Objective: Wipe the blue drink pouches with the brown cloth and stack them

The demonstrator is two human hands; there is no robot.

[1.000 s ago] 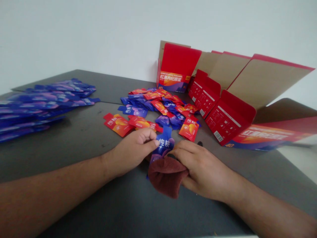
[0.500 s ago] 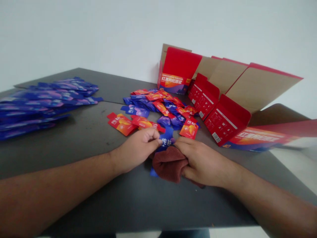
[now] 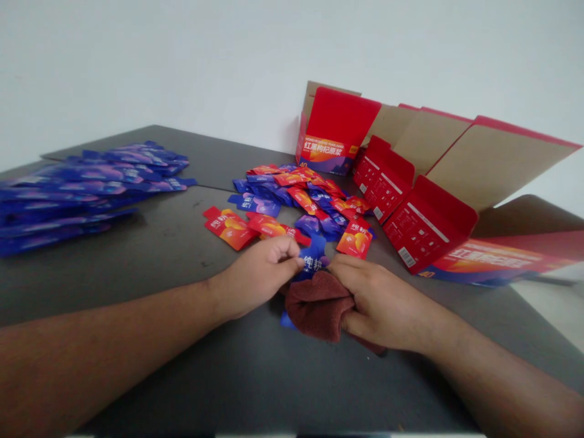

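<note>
My left hand (image 3: 262, 274) pinches the left edge of a blue sachet (image 3: 312, 258) between thumb and fingers. Bunched in my right hand (image 3: 378, 301) is a brown cloth (image 3: 322, 304), which lies over the lower part of that sachet. A blue end (image 3: 287, 320) sticks out below the cloth. Just beyond my hands, a loose heap of red and blue sachets (image 3: 305, 198) covers the middle of the table. Close by lie a red sachet (image 3: 354, 237) on the right and another red sachet (image 3: 229, 227) on the left.
A large overlapping stack of blue sachets (image 3: 91, 188) fills the left side of the dark table (image 3: 219, 377). Several open red cardboard boxes (image 3: 429, 225) with raised flaps stand along the right. Behind the table is a white wall (image 3: 205, 61).
The whole view has shifted slightly, so everything appears a little further right. Both hands keep their hold on the sachet and the cloth, with hardly any other movement.
</note>
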